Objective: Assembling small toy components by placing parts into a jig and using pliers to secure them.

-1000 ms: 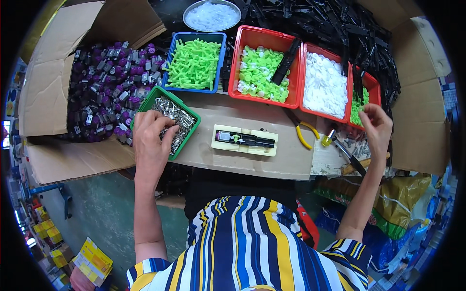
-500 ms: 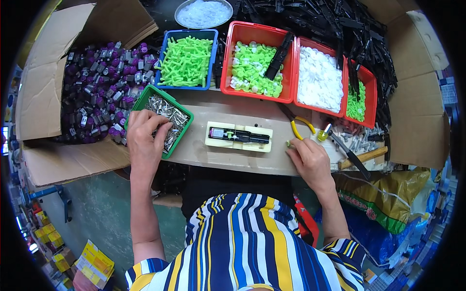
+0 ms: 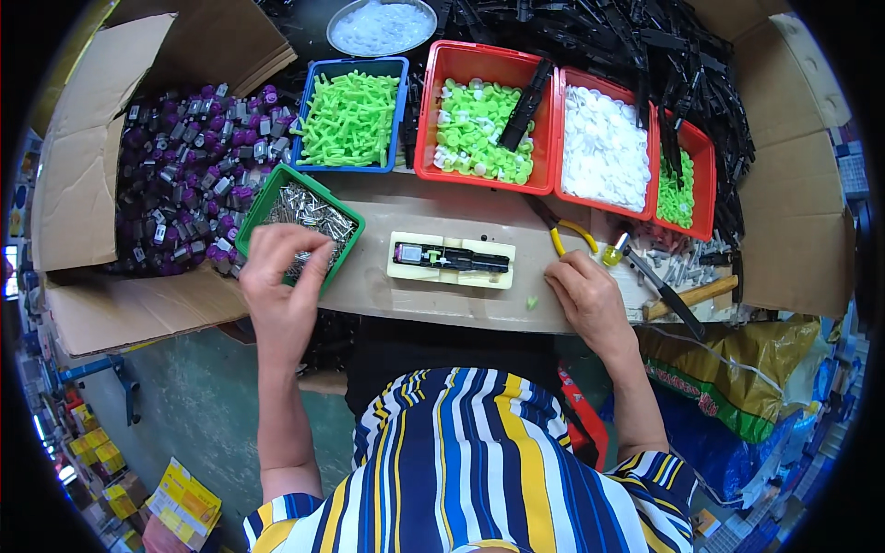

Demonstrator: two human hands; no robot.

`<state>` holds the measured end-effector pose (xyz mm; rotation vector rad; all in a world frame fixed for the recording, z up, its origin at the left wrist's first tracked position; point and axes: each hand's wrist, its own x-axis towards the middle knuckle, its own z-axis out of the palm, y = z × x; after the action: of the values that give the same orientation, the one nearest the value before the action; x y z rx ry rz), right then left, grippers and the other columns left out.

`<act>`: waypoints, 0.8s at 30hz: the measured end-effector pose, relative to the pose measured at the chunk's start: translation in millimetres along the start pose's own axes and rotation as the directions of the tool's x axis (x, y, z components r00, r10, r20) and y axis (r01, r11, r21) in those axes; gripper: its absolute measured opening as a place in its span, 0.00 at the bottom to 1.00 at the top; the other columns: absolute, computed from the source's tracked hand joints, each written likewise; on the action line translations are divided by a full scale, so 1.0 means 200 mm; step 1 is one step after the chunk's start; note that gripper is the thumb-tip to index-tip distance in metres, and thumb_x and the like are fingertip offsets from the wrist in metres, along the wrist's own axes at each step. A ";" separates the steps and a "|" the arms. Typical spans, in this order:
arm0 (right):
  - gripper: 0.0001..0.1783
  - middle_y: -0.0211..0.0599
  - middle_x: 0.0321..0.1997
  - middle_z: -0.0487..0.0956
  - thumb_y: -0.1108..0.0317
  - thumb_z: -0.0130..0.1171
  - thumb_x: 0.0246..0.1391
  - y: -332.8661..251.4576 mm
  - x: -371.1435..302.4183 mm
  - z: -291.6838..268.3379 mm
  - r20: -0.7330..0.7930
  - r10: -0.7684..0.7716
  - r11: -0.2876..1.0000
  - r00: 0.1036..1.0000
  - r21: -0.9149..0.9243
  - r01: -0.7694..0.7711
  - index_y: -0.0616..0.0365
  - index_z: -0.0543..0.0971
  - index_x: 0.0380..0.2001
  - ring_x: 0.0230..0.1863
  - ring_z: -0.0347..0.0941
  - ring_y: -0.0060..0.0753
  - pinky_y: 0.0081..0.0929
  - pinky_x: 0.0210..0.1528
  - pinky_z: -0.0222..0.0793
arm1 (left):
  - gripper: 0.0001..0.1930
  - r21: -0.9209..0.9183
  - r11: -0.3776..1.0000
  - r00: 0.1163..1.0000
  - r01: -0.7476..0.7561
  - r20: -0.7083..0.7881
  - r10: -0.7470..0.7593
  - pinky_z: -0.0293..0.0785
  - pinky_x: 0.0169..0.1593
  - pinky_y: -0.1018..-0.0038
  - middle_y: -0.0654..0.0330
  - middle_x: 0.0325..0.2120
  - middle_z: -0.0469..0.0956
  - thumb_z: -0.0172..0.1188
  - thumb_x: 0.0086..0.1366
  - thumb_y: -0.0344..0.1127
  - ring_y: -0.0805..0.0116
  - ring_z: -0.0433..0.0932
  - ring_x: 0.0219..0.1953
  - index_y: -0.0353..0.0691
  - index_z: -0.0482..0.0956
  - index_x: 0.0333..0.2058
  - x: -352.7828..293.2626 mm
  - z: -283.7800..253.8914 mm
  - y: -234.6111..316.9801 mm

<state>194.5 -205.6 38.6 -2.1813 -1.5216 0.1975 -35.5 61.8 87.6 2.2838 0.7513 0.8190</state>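
Note:
My left hand is over the near side of a green bin of small metal pins. Its thumb and forefinger are pinched together; whatever is between the tips is too small to make out. A pale yellow fixture block holds a black elongated assembly with a grey-and-purple part at its left end and a bit of green. Right of it, my right hand hovers low by the table edge with fingers drawn together, nothing visible in them. A small, blurred green piece is just left of that hand, apart from it.
Behind are a blue bin of green sticks and red bins of green and white caps. Yellow-handled pliers and a hammer are at right. A cardboard box of purple-and-grey parts stands left; black parts are heaped behind.
The green piece has left my right fingertips and is now nearer the table edge; that hand has shifted slightly away. My left hand has drawn a little toward me, fingers pinched closer.

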 end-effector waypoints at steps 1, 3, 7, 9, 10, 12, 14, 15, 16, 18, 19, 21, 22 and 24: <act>0.09 0.43 0.36 0.77 0.78 0.63 0.53 0.00 0.00 0.00 0.003 -0.001 1.000 1.000 -0.001 0.001 0.61 0.81 0.39 0.37 0.78 0.47 0.39 0.40 0.74 | 0.04 -0.002 1.000 1.000 0.003 -0.001 -0.003 0.71 0.42 0.69 0.57 0.30 0.80 0.67 0.55 0.22 0.62 0.76 0.37 0.33 0.83 0.30 -0.02 0.02 0.02; 0.08 0.43 0.36 0.78 0.77 0.64 0.53 0.01 0.01 -0.01 -0.025 -0.009 1.000 1.000 0.025 0.009 0.62 0.80 0.38 0.36 0.78 0.46 0.37 0.38 0.74 | 0.04 -0.162 0.985 0.996 0.057 0.079 -0.045 0.69 0.45 0.73 0.59 0.32 0.79 0.67 0.57 0.22 0.67 0.75 0.38 0.32 0.82 0.32 -0.06 0.06 0.06; 0.08 0.42 0.36 0.78 0.77 0.64 0.53 -0.04 0.01 -0.06 -0.059 0.079 0.990 0.995 0.117 -0.072 0.62 0.81 0.38 0.33 0.78 0.46 0.35 0.36 0.74 | 0.05 -0.240 0.971 0.998 -0.011 0.054 0.024 0.70 0.44 0.73 0.59 0.30 0.78 0.68 0.56 0.21 0.67 0.75 0.37 0.31 0.82 0.31 -0.10 0.15 0.11; 0.08 0.42 0.37 0.79 0.78 0.65 0.52 -0.08 -0.02 -0.09 0.000 0.077 0.974 0.997 0.212 -0.075 0.62 0.81 0.37 0.31 0.78 0.44 0.33 0.35 0.74 | 0.05 -0.272 0.962 0.998 0.007 0.064 0.011 0.69 0.44 0.73 0.58 0.29 0.78 0.68 0.55 0.21 0.66 0.74 0.37 0.30 0.82 0.31 -0.12 0.17 0.11; 0.08 0.42 0.37 0.79 0.78 0.65 0.52 -0.09 -0.04 -0.09 0.003 0.081 0.974 0.997 0.211 -0.079 0.62 0.81 0.37 0.31 0.78 0.44 0.33 0.35 0.74 | 0.05 -0.276 0.961 0.997 0.006 0.077 0.016 0.69 0.44 0.74 0.59 0.29 0.78 0.68 0.55 0.21 0.67 0.74 0.36 0.30 0.82 0.31 -0.13 0.17 0.12; 0.09 0.41 0.36 0.79 0.76 0.66 0.51 -0.13 -0.06 -0.08 0.053 0.003 0.967 0.999 0.255 -0.017 0.62 0.81 0.37 0.32 0.78 0.42 0.33 0.35 0.74 | 0.05 -0.280 0.960 0.995 0.006 0.093 0.021 0.69 0.44 0.74 0.59 0.30 0.78 0.68 0.55 0.21 0.67 0.74 0.36 0.30 0.82 0.31 -0.14 0.18 0.12; 0.10 0.40 0.35 0.78 0.75 0.67 0.51 -0.13 -0.08 -0.04 0.057 -0.032 0.970 0.998 0.241 0.018 0.62 0.81 0.38 0.33 0.78 0.42 0.34 0.35 0.74 | 0.05 -0.321 0.944 0.994 0.072 0.104 -0.041 0.71 0.41 0.71 0.59 0.29 0.80 0.69 0.55 0.22 0.65 0.76 0.35 0.33 0.84 0.31 -0.15 0.19 0.12; 0.10 0.40 0.35 0.78 0.74 0.68 0.51 -0.13 -0.09 -0.02 0.059 -0.069 0.973 0.996 0.224 0.054 0.62 0.81 0.38 0.34 0.78 0.42 0.34 0.36 0.74 | 0.05 -0.319 0.945 0.994 0.073 0.106 -0.041 0.71 0.41 0.71 0.59 0.29 0.80 0.69 0.55 0.22 0.65 0.76 0.35 0.33 0.84 0.31 -0.16 0.20 0.14; 0.10 0.41 0.34 0.77 0.73 0.68 0.50 -0.13 -0.09 0.00 0.066 -0.075 0.982 0.995 0.181 0.062 0.62 0.81 0.37 0.35 0.78 0.42 0.35 0.36 0.74 | 0.05 -0.377 0.916 0.988 0.136 0.121 -0.097 0.71 0.41 0.72 0.59 0.29 0.80 0.69 0.55 0.22 0.67 0.76 0.35 0.33 0.84 0.32 -0.17 0.21 0.15; 0.09 0.41 0.34 0.77 0.72 0.69 0.51 -0.15 -0.10 0.01 0.042 -0.051 0.989 0.998 0.144 0.045 0.61 0.81 0.36 0.35 0.78 0.42 0.36 0.36 0.74 | 0.04 -0.441 0.874 0.976 0.204 0.157 -0.149 0.70 0.38 0.75 0.60 0.30 0.81 0.69 0.56 0.23 0.70 0.77 0.35 0.34 0.84 0.32 -0.19 0.23 0.17; 0.09 0.41 0.33 0.77 0.72 0.69 0.51 -0.15 -0.10 0.01 0.021 -0.030 0.994 0.999 0.104 0.028 0.61 0.81 0.35 0.35 0.78 0.42 0.36 0.36 0.74 | 0.04 -0.439 0.876 0.977 0.201 0.156 -0.146 0.70 0.38 0.75 0.60 0.30 0.81 0.69 0.56 0.23 0.70 0.77 0.35 0.34 0.84 0.32 -0.20 0.24 0.17; 0.08 0.41 0.32 0.77 0.72 0.69 0.51 -0.14 -0.11 0.01 0.041 0.037 0.998 0.998 0.045 -0.039 0.61 0.81 0.34 0.33 0.78 0.42 0.36 0.35 0.74 | 0.05 -0.495 0.830 0.964 0.258 0.191 -0.186 0.68 0.36 0.76 0.59 0.31 0.81 0.69 0.57 0.25 0.71 0.77 0.36 0.34 0.85 0.33 -0.22 0.26 0.18; 0.08 0.42 0.31 0.77 0.71 0.69 0.51 -0.12 -0.13 0.01 0.063 0.105 0.994 0.992 -0.017 -0.104 0.61 0.81 0.34 0.32 0.78 0.42 0.36 0.34 0.73 | 0.05 -0.531 0.800 0.958 0.281 0.205 -0.200 0.67 0.36 0.77 0.60 0.32 0.82 0.69 0.58 0.26 0.73 0.77 0.36 0.34 0.85 0.33 -0.23 0.27 0.19; 0.08 0.42 0.30 0.78 0.72 0.69 0.51 -0.08 -0.15 0.04 0.027 0.125 0.991 0.992 0.054 -0.126 0.61 0.81 0.34 0.31 0.78 0.41 0.34 0.33 0.73 | 0.04 -0.564 0.770 0.953 0.298 0.218 -0.209 0.67 0.37 0.77 0.61 0.32 0.82 0.69 0.58 0.26 0.73 0.76 0.36 0.34 0.85 0.33 -0.23 0.29 0.20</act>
<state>166.3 -227.1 34.8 -2.2396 -1.3754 0.3042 -13.1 -15.5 61.6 1.6123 0.6103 0.6361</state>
